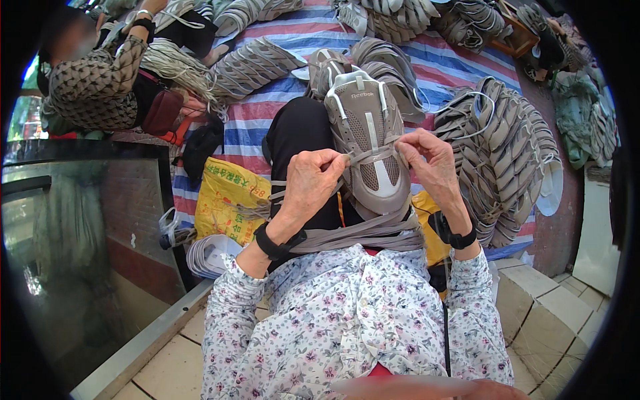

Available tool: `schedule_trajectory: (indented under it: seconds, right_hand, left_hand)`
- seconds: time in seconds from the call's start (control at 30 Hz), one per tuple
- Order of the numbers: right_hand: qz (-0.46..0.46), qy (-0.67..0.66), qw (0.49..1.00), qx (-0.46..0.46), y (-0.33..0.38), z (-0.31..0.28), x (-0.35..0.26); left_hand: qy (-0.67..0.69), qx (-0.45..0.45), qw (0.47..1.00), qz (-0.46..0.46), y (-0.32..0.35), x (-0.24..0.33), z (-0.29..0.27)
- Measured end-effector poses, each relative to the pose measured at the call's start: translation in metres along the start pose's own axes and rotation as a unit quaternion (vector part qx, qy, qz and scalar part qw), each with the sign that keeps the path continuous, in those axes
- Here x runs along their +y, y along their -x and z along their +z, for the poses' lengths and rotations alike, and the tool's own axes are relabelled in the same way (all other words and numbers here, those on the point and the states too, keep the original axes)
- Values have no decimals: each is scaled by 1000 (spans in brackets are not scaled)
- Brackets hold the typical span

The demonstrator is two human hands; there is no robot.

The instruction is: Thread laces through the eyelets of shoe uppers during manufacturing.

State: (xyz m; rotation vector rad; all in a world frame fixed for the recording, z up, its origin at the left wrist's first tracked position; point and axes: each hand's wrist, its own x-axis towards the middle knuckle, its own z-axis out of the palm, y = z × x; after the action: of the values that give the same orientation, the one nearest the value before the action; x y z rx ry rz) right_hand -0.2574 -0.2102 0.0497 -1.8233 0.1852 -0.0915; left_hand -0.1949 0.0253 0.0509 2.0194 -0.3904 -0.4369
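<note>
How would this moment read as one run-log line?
left hand: pinching grey lace; right hand: pinching same lace; shoe upper: between hands, toe toward person; lace bundle: between toe and flowered shirt; stacked uppers: right side

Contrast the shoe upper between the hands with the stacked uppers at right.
The shoe upper is a single piece; the stacked uppers form a big bundle. The shoe upper shows its tongue and rounded toe, whereas the stacked uppers largely hide one another. Both are greyish brown.

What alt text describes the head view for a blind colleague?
The person's left hand and right hand pinch a flat gray-brown shoelace across a mesh sneaker upper. Stacked uppers lie beyond on a striped sheet, with another person at upper left.
</note>
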Motion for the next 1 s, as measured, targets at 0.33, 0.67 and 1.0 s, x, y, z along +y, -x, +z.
schedule_trajectory:
  seconds: [0.33,0.67,1.0]
  right_hand:
    - [-238,276,931,-2,-2,40,-17]
    - [-214,197,953,87,8,57,6]
    - [-210,171,956,112,10,66,5]
  left_hand:
    - [-16,-17,1000,-14,5,4,-3]
    - [-45,-17,999,-8,3,-3,7]
    - [-38,22,998,-33,0,3,7]
